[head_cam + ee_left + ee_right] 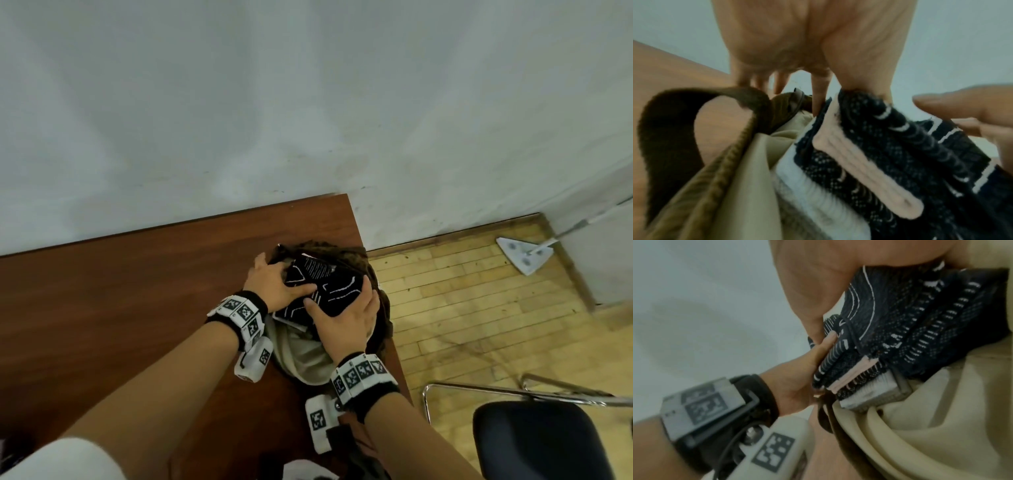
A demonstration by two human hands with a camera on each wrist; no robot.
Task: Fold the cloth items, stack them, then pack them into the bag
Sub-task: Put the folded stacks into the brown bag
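Observation:
A stack of folded black cloths [325, 286] with white lines sits in the mouth of a brown fuzzy bag [346, 250] with beige lining [301, 356], at the table's right corner. My left hand [274, 282] grips the stack's left side, thumb on top. On the right side my right hand [346, 322] grips it, fingers wrapped over the edge. In the left wrist view the stack [900, 146] shows pink and white layers beside the bag's brown strap [670, 129]. The right wrist view shows the stack [910, 318] partly down inside the lining [920, 434].
The brown table [120, 291] ends just right of the bag, with wooden floor [462, 308] below. A black chair [534, 442] with a chrome frame stands at lower right. A white mop head [524, 255] lies by the wall. Something white [301, 469] lies at the near table edge.

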